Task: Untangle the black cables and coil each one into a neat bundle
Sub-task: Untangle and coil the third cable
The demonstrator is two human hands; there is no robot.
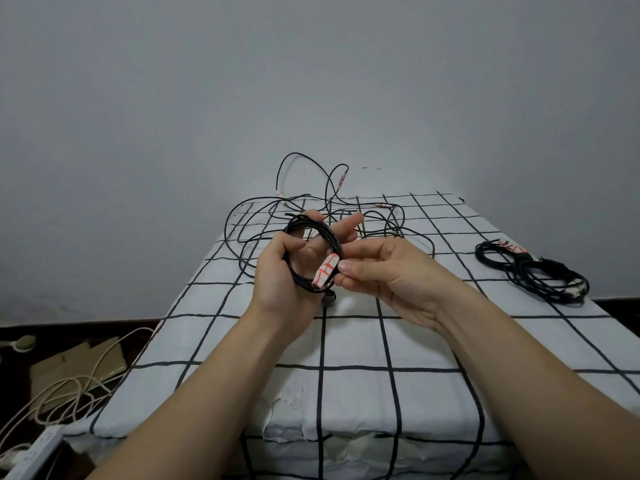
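Grey wall (311, 81) backs a bench (346, 341) draped in white cloth with a black grid. The left hand (280, 271) has its fingers curled through a coil (330, 237) of thin black cable. The right hand (381, 271), just beside it, pinches the cable's taped end (325, 271). A loose tangle (377, 216) lies beyond both hands, and finished bundles (533, 275) sit well off past the right hand. The cable looks light, limp and springy, so it is best gripped across all turns together.
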